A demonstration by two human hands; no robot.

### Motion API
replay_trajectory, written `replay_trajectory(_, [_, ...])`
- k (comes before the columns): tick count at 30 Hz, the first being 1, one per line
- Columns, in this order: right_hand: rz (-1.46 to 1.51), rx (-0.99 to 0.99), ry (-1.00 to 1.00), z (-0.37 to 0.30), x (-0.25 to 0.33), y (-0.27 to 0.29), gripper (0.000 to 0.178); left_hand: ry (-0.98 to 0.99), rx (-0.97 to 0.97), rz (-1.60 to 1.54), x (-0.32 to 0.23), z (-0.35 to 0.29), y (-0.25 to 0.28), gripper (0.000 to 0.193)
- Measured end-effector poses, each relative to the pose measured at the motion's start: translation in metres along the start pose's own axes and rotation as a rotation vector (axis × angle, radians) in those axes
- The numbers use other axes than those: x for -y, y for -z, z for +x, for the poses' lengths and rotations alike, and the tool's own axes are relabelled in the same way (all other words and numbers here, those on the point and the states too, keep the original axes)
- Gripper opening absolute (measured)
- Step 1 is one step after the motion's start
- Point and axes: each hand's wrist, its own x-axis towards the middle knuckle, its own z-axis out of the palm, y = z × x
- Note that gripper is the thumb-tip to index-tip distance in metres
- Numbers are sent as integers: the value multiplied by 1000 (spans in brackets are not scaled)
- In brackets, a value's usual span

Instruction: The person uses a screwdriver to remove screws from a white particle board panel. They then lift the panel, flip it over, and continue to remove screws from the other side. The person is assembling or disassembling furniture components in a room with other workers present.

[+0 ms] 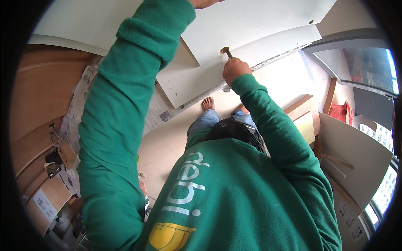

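Note:
My right hand (237, 69) is closed around a short dark hand tool (228, 53), whose exact kind I cannot make out. The tool's far end meets a round, brown-edged hole (222, 50) in a white panel (247, 29). At the top edge, only a small part of my left hand (205, 3) shows, over the panel; its fingers are out of sight. Another white board (184, 85) lies under the panel and sticks out toward me. A second round dark hole (311, 22) sits near the panel's right corner.
My bare foot (208, 103) stands just below the boards on a pale floor (161, 152). Brown wooden panels (50, 92) stand at left, above loose clutter. On the right are a leaning board (356, 154), a red bag (341, 112) and a grey-framed window (368, 62).

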Motion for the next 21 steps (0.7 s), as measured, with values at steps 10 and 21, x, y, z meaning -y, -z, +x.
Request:
replay_trajectory(10, [-523, 95, 490, 20, -4, 8, 31, 5, -4, 21, -3, 3, 2, 52])
replay_trajectory(21, [7, -58, -103, -17, 9, 10, 34, 6, 29, 64, -6, 0, 2, 50])
